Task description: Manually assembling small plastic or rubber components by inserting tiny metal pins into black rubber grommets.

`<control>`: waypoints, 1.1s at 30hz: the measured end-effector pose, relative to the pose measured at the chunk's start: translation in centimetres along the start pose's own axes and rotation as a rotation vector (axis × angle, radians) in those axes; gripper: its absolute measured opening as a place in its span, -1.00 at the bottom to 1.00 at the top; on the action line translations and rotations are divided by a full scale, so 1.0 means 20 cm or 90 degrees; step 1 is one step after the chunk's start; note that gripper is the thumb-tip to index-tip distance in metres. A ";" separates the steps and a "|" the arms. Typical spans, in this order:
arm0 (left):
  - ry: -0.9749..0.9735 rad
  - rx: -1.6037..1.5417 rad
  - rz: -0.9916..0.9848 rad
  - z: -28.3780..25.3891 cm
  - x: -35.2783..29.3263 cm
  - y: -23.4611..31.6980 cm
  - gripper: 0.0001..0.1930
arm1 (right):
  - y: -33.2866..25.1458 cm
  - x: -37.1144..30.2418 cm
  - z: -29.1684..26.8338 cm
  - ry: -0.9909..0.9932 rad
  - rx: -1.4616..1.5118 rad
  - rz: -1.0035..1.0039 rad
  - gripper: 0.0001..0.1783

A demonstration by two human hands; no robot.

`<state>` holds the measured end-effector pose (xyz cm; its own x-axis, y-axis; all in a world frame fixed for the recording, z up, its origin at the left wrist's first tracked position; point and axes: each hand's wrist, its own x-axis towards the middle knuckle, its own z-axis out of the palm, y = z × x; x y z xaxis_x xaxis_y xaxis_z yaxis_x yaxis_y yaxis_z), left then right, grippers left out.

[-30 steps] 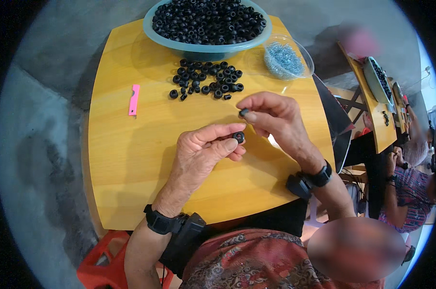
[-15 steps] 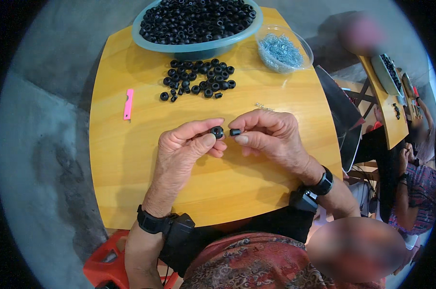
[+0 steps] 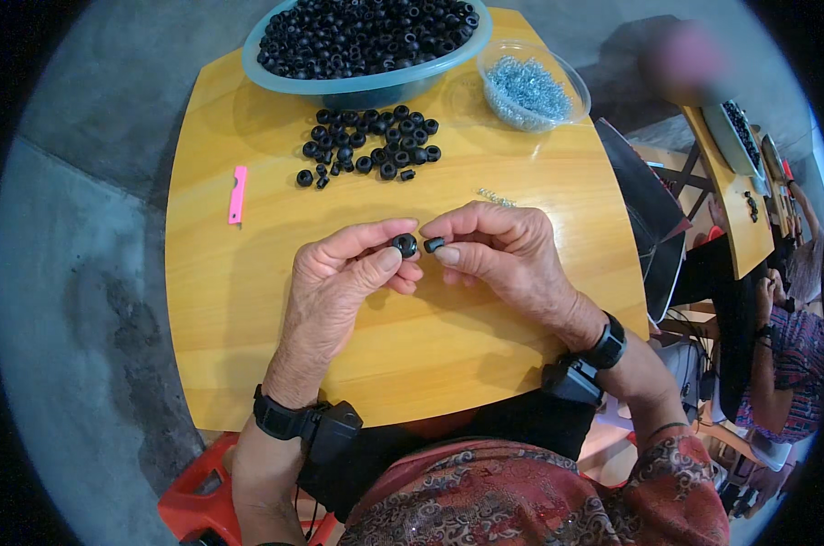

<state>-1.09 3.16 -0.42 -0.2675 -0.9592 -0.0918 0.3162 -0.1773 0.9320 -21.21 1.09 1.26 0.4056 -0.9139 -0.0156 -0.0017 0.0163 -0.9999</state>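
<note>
Between the thumb and fingers of my left hand is a round black plastic piece with a hole, the hole turned toward the right. My right hand pinches a smaller black cylinder. The two pieces face each other with a narrow gap between them, above the middle of the table. Beyond my hands lies a loose group of round black pieces, with a few small black cylinders among them. Several small metal springs lie just past my right hand's knuckles.
A large pale-blue basin heaped with black pieces stands at the far edge. Beside it, a clear bowl holds shiny springs. A pink-handled blade rests at the left of the yellow table. Another person's arm shows at right.
The small cylinder in my right hand has tilted and come slightly closer to the round piece in my left hand. Both hands keep their grips.
</note>
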 end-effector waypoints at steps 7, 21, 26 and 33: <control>-0.004 -0.001 -0.007 0.00 0.00 0.00 -0.67 | 0.02 0.00 -0.01 -0.006 0.043 -0.012 -0.78; -0.003 -0.004 -0.016 0.00 0.00 0.01 -0.65 | 0.03 -0.01 -0.02 -0.018 0.009 -0.050 -0.87; 0.003 -0.010 -0.023 0.00 0.00 0.01 -0.65 | 0.03 0.01 -0.02 -0.017 -0.038 -0.100 -0.87; -0.007 -0.038 -0.022 0.01 0.00 0.02 -0.71 | 0.04 0.02 0.00 -0.034 0.019 -0.034 -0.89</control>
<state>-1.16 3.08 -0.05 -0.2889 -0.9499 -0.1194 0.3601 -0.2233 0.9058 -21.12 0.74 0.52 0.4521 -0.8911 0.0394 0.0482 -0.0197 -0.9986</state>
